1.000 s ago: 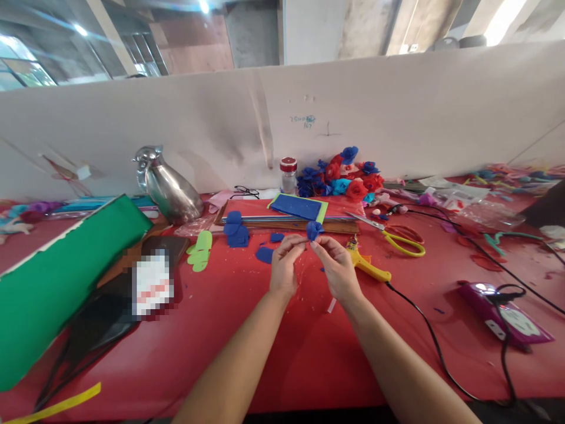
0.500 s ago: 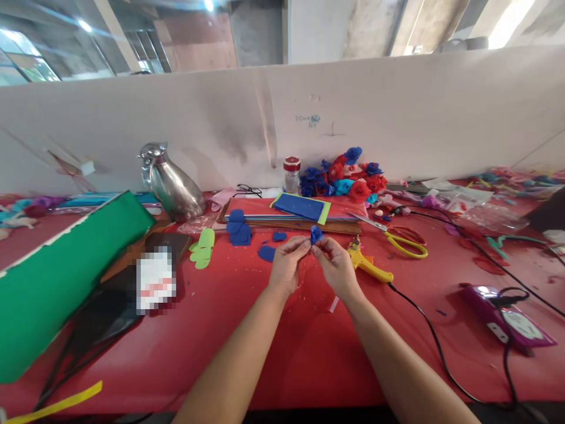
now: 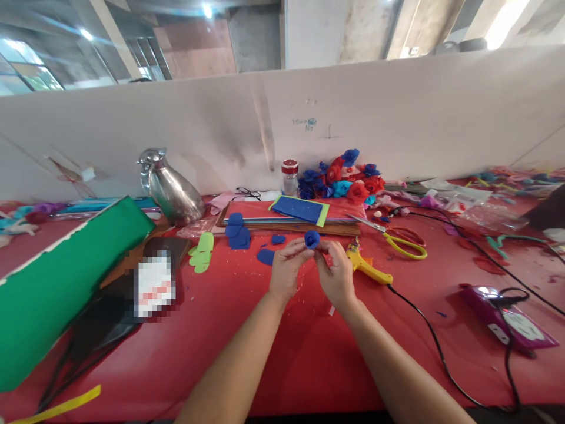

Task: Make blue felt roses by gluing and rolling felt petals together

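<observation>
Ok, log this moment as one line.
left hand: pinching blue flower | right hand: pinching same flower | flower: held above red table | glue gun: lying right of hands

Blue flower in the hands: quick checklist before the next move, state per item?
1. Blue flower pinched by both the left hand and the right hand: ok.
2. Flower held above the red table, not resting on it: ok.
3. Glue gun lies apart, beside the right hand: ok.
4. Glue gun hot: cannot tell.
5. Scissors lie away from both hands: ok.
6. Loose blue pieces lie beyond the left hand: ok.
</observation>
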`<state>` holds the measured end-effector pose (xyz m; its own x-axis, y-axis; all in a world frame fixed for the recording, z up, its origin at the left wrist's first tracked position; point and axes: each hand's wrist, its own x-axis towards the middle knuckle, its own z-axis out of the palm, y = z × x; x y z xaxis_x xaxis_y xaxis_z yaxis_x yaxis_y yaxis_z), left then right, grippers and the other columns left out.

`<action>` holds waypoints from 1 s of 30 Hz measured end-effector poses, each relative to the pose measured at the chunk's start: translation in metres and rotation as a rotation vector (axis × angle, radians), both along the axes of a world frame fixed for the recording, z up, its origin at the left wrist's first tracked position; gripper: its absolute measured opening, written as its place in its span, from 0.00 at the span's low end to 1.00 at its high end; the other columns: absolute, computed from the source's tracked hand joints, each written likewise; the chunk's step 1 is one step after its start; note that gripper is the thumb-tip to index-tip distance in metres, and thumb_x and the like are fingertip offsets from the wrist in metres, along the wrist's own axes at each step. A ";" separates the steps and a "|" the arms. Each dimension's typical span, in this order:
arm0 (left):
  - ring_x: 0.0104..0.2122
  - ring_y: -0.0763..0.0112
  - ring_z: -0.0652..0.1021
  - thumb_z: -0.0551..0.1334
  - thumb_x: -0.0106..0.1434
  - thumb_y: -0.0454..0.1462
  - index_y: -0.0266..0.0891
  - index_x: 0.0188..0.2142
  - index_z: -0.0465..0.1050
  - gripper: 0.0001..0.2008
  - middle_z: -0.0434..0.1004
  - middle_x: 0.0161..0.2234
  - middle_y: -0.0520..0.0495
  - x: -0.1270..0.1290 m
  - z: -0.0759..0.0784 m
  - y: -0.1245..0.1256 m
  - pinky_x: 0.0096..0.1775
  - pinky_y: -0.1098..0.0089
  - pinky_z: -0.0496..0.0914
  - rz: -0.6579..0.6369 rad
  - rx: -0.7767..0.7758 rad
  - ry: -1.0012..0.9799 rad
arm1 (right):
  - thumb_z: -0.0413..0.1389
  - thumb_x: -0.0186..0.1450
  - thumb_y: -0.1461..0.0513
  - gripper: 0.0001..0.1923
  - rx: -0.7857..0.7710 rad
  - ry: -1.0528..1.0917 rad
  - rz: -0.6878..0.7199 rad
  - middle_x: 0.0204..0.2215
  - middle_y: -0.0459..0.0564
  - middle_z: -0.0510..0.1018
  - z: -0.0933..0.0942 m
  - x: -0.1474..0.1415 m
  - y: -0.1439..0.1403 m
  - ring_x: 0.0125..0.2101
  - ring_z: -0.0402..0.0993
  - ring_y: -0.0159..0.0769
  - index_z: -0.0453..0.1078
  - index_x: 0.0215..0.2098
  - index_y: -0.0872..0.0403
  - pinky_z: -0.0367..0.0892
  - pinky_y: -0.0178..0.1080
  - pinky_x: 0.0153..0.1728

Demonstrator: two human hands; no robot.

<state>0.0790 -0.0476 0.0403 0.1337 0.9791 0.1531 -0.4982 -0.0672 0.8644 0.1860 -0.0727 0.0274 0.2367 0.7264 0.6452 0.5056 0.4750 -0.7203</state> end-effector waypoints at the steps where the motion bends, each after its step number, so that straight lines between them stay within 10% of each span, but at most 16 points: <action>1: 0.40 0.66 0.76 0.72 0.43 0.36 0.43 0.26 0.82 0.08 0.80 0.35 0.48 0.000 0.000 0.000 0.49 0.63 0.66 0.021 0.016 0.020 | 0.52 0.65 0.61 0.04 0.007 -0.001 0.001 0.30 0.49 0.76 0.000 -0.001 0.000 0.33 0.70 0.39 0.68 0.33 0.50 0.65 0.42 0.37; 30: 0.38 0.68 0.75 0.72 0.46 0.40 0.41 0.26 0.80 0.07 0.77 0.34 0.49 0.002 -0.004 0.002 0.46 0.67 0.66 0.135 0.011 0.097 | 0.55 0.60 0.59 0.05 -0.128 0.183 0.041 0.28 0.48 0.77 -0.001 -0.008 0.001 0.29 0.71 0.37 0.71 0.30 0.51 0.66 0.40 0.33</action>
